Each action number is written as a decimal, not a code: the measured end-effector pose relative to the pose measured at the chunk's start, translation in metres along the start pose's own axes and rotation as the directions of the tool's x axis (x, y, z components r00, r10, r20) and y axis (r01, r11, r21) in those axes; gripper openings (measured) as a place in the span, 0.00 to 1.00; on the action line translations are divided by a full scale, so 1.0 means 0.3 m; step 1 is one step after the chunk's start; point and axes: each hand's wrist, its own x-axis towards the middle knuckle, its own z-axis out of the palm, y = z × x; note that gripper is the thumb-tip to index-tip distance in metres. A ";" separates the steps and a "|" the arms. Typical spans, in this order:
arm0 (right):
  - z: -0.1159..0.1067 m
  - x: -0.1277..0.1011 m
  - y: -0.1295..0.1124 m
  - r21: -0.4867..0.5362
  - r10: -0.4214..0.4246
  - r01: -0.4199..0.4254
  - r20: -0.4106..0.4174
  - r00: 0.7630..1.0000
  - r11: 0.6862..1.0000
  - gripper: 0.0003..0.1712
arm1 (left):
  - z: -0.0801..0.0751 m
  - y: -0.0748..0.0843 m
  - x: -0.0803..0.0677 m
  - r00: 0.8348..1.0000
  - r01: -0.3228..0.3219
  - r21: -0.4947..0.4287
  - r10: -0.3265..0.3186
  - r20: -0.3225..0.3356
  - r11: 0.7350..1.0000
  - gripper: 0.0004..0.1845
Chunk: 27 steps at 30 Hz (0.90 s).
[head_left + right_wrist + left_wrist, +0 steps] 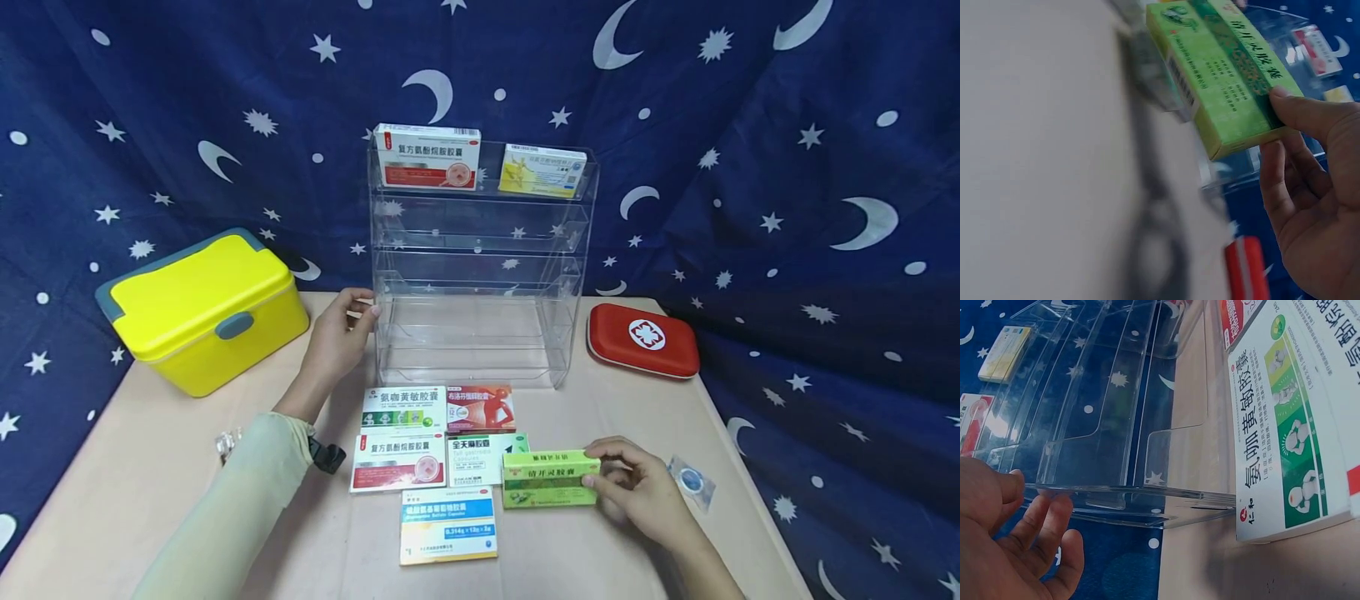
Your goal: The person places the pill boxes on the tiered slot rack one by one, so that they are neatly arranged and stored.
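My right hand pinches a green medicine box by its right end, just above the table at the front right. My left hand touches the left wall of a clear tiered acrylic shelf with relaxed fingers. On the shelf's top tier stand a red-and-white box and a yellow box. The lower tiers hold nothing. Several flat medicine boxes lie in front of the shelf, among them a green-and-white one and a yellow-and-blue one.
A yellow lidded case stands at the table's left edge. A red first-aid pouch lies right of the shelf. A small clear sachet sits by my right hand. A blue star-and-moon cloth hangs behind the beige table.
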 end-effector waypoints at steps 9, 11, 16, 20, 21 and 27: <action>0.033 0.368 -0.225 0.052 -0.117 0.123 -0.101 0.988 0.991 0.21 | 0.000 -0.006 0.003 1.000 0.016 0.002 -0.016 0.005 1.000 0.19; 0.049 0.455 -0.303 0.049 -0.170 0.176 -0.097 0.981 0.983 0.20 | 0.000 -0.003 0.006 1.000 0.012 0.000 -0.012 0.005 1.000 0.19; 0.074 0.682 -0.426 0.033 -0.282 0.286 -0.092 0.955 0.958 0.18 | 0.000 0.000 0.011 1.000 0.010 0.003 -0.010 0.000 1.000 0.18; 0.087 0.849 -0.480 -0.017 -0.304 0.304 -0.126 0.944 0.952 0.17 | 0.002 -0.002 0.011 1.000 0.007 -0.005 -0.007 0.012 1.000 0.18; 0.091 0.883 -0.495 -0.020 -0.301 0.301 -0.132 0.944 0.953 0.17 | 0.003 -0.002 0.010 1.000 0.010 -0.004 -0.010 0.017 1.000 0.18; 0.126 1.014 -0.580 -0.057 -0.274 0.269 -0.139 0.952 0.962 0.18 | -0.003 0.002 0.004 1.000 0.016 0.012 -0.017 0.021 1.000 0.18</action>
